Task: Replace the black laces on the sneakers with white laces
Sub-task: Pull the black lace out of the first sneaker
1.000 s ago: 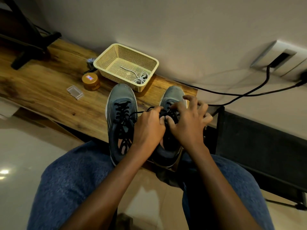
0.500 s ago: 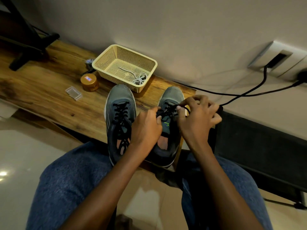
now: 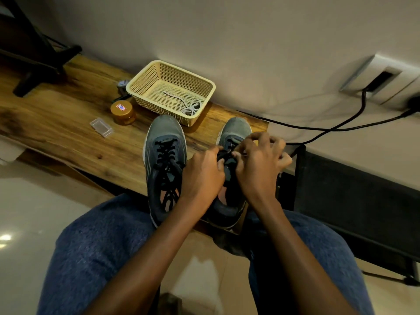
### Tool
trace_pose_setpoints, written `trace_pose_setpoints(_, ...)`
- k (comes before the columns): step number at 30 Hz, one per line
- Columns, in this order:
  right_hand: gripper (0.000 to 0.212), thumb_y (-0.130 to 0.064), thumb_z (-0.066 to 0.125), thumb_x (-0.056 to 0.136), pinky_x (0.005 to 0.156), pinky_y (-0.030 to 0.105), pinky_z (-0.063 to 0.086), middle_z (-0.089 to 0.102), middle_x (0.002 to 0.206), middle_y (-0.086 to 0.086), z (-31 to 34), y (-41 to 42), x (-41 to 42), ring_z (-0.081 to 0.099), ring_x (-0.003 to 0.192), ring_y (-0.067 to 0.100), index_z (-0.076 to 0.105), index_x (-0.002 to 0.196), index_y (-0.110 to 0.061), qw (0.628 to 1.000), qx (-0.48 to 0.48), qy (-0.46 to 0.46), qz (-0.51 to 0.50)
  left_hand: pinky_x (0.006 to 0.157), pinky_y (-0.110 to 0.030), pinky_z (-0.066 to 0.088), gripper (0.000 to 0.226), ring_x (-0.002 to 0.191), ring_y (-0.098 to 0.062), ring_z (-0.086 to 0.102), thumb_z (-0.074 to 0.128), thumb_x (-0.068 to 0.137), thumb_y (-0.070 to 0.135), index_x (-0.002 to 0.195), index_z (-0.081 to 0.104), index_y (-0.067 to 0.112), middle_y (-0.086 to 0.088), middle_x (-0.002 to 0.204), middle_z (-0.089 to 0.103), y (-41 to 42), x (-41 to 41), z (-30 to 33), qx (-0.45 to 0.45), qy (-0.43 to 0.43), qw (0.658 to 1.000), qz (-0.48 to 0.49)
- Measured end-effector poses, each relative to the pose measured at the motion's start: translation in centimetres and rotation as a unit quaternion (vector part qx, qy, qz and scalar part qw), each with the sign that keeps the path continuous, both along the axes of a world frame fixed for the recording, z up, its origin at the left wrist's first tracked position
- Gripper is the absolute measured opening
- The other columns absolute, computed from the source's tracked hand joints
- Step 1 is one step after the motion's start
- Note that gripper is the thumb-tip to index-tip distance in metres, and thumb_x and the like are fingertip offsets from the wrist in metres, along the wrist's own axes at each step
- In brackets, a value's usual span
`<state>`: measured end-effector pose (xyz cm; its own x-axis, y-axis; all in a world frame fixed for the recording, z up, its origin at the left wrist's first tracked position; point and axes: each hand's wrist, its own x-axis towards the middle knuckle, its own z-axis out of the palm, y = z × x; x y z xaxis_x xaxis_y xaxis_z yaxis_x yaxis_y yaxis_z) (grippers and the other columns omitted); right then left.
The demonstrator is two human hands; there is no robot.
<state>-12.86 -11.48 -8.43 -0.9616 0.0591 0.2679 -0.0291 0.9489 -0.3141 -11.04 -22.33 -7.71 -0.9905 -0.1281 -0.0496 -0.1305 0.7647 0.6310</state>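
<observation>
Compared with half a second ago, the right hand (image 3: 259,164) has drawn back toward the left hand (image 3: 202,176), and both now meet over the upper eyelets of the right sneaker (image 3: 231,178); a second ago both sat lower over the tongue. Judgement: unlacing of this shoe is under way and at an early stage, working row by row. The black lace (image 3: 223,154) runs between the two hands, pinched by the left thumb and forefinger; the right fingertips (image 3: 237,153) close on it just beside them, the remaining right fingers curled and fanned above. The left sneaker (image 3: 164,164) stands alongside on the wooden bench (image 3: 68,133), fully laced in black, untouched. The white laces (image 3: 189,106) lie coiled in the basket (image 3: 172,69) beyond the toes, apart from both hands.
</observation>
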Motion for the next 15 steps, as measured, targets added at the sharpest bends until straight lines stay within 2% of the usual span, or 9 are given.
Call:
trace_pose_setpoints(2,0.011,-0.024,0.065,0.086,0.091,0.042,0.02,0.049,0.125,0.002,0.21,-0.09,0.08,0.026,0.118,0.023,0.066,0.096,-0.019,0.999,-0.029,0.023,-0.04,0.069,-0.029,0.041,0.034,0.101,-0.028,0.062,0.052,0.096,0.025,0.13,0.056,0.025,-0.01,0.11,0.066,0.02,-0.02,-0.01,-0.002,0.001,1.0,0.001)
trace_pose_setpoints(4,0.013,-0.027,0.064,0.087,0.093,0.044,0.021,0.047,0.126,0.002,0.23,-0.11,0.09,0.029,0.121,0.025,0.066,0.097,-0.02,0.999,-0.026,0.002,-0.045,0.068,-0.028,0.04,0.034,0.101,-0.027,0.062,0.052,0.096,0.025,0.13,0.056,0.024,-0.009,0.111,0.067,-0.1,-0.12,-0.05,-0.001,-0.001,1.0,0.005)
trace_pose_setpoints(10,0.029,-0.041,0.06,0.088,0.093,0.042,0.019,0.04,0.136,-0.001,0.13,-0.19,0.17,0.024,0.125,0.026,0.064,0.112,-0.025,0.995,0.024,-0.091,0.03,0.071,-0.026,0.039,0.036,0.105,-0.026,0.061,0.052,0.096,0.025,0.132,0.055,0.024,-0.009,0.116,0.065,-0.09,0.08,0.15,-0.005,0.002,1.0,0.0)
trace_pose_setpoints(13,0.024,-0.04,0.056,0.091,0.092,0.041,0.017,0.04,0.135,-0.001,-0.09,-0.19,0.12,0.022,0.123,0.025,0.066,0.107,-0.026,0.994,0.042,-0.094,0.035,0.07,-0.024,0.037,0.037,0.106,-0.025,0.06,0.052,0.096,0.024,0.133,0.054,0.024,-0.009,0.117,0.065,-0.1,0.05,0.2,-0.004,0.0,1.0,0.002)
trace_pose_setpoints(15,0.018,-0.035,0.058,0.091,0.088,0.039,0.015,0.044,0.132,0.0,-0.24,-0.18,0.1,0.022,0.12,0.024,0.067,0.101,-0.024,0.998,0.034,-0.052,0.027,0.069,-0.024,0.037,0.037,0.105,-0.025,0.06,0.052,0.096,0.024,0.133,0.054,0.025,-0.009,0.116,0.065,-0.1,0.06,0.17,-0.005,-0.003,1.0,0.005)
